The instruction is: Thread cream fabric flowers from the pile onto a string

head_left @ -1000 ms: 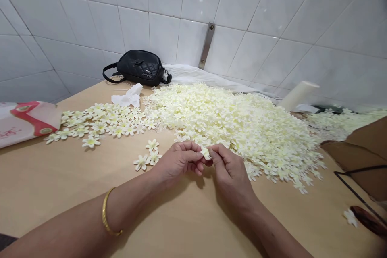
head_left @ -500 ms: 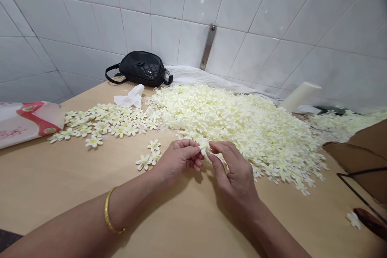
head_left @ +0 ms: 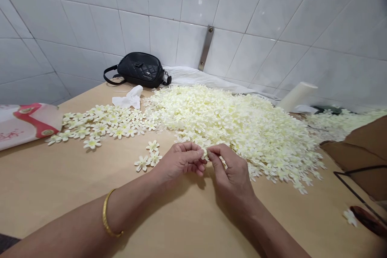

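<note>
Three flowers (head_left: 142,163) are lying left of the hands. Left hand (head_left: 181,159) — pinching a flower (head_left: 205,154) at the big pile's (head_left: 242,123) near edge; right hand (head_left: 231,171) — pinching the same flower's right side.

Both the left hand (head_left: 181,159) and right hand (head_left: 231,173) pinched a small flower (head_left: 205,154); beyond their grip spread a large flower pile (head_left: 238,125).
</note>
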The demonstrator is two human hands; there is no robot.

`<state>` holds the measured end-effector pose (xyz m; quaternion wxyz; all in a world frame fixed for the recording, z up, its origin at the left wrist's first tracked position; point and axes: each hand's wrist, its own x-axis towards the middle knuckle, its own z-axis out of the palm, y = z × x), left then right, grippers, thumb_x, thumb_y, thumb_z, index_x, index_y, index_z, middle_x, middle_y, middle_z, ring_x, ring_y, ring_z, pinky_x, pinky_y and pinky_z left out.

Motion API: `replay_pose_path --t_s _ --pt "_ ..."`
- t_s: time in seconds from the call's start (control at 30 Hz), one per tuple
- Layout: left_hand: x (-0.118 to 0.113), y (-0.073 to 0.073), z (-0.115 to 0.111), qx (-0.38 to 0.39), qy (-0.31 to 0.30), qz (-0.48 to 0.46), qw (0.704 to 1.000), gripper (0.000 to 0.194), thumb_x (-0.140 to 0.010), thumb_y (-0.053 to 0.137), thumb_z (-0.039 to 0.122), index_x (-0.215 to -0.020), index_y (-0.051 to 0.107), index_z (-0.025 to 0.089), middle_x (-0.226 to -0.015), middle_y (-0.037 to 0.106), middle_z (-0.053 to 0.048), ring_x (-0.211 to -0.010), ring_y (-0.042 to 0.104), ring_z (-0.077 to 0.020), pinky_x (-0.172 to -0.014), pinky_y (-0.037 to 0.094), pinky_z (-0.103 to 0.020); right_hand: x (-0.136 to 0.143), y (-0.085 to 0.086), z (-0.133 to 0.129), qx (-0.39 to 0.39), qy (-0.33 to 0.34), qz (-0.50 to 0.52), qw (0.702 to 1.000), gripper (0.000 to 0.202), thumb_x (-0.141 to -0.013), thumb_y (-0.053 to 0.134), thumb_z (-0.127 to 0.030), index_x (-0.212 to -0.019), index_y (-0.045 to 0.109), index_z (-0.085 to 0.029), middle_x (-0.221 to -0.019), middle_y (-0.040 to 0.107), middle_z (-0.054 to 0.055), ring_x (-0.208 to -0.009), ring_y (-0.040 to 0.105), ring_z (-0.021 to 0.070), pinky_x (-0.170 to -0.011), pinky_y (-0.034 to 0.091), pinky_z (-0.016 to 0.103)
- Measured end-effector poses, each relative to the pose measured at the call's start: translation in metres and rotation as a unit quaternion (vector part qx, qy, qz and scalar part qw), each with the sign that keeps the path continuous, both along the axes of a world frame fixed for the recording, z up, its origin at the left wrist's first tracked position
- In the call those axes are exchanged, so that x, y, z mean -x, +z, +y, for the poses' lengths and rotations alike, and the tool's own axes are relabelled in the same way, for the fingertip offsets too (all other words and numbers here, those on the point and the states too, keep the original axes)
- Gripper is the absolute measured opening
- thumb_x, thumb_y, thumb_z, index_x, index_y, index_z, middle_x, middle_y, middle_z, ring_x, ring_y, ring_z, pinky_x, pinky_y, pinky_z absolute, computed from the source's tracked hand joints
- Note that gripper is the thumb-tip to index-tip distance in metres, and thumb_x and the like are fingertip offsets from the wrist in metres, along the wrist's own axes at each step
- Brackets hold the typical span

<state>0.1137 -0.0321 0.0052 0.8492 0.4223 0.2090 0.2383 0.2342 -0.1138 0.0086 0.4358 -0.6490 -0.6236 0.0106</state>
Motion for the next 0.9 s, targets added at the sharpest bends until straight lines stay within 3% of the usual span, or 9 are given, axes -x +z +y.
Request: replay_pose_path --t_s 0.3,0.63,0.9 --pt "0.0012 0.0012 -0.0019 0.02 0.007 0.0 1.0 0.013 -0.06 0.063 0.009 -0.068 0.053 0.012 -0.058 0.059 -0.002 -0.048 0.052 -0.008 -0.051 0.041 -0.022 -0.0004 0.0002 0.0005 0.059 -0.007 0.077 0.995 0.014 -0.082 0.043 -0.021 -0.074 0.054 -0.018 -0.065 0.056 -0.001 -0.06 0.05 0.0111 -0.056 0.038 0.022" --pt "0.0003 0.0033 -0.0034 0.03 0.016 0.026 0.999 0.012 -0.058 0.057 0.006 -0.066 0.051 0.013 -0.053 0.058 -0.002 -0.044 0.052 -0.0087 -0.048 0.04 -0.021 0.0022 -0.0019 0.0002 0.051 -0.019 0.046 0.997 0.016 -0.082 0.042 -0.019 -0.072 0.053 -0.017 -0.063 0.053 -0.001 -0.058 0.048 0.011 -0.055 0.036 0.023" --pt "0.0002 -0.0005 0.0013 0.038 0.025 0.039 0.998 0.012 -0.057 0.052 0.004 -0.062 0.048 0.014 -0.048 0.056 -0.001 -0.041 0.049 -0.0088 -0.045 0.041 -0.021 0.0051 0.0022 -0.0034 0.042 0.072 0.023 0.996 0.014 -0.081 0.044 -0.017 -0.083 0.057 -0.018 -0.077 0.058 0.003 -0.073 0.053 0.0147 -0.066 0.041 0.026"
